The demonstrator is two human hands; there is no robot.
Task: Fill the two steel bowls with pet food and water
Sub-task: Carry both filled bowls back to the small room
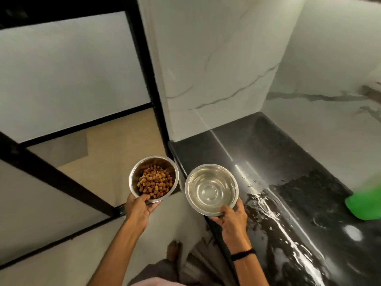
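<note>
Two steel bowls are held in the air in front of me. My left hand grips the near rim of the left steel bowl, thumb inside, and this bowl holds a heap of brown and tan pet food. My right hand grips the near rim of the right steel bowl, which holds clear water. The left bowl hangs over the floor. The right one hangs over the front edge of the black counter.
The black stone counter runs along the right and is wet with puddles near the bowl. A green object lies at its right edge. White marbled walls rise behind. A black-framed frosted glass partition stands at left over beige floor.
</note>
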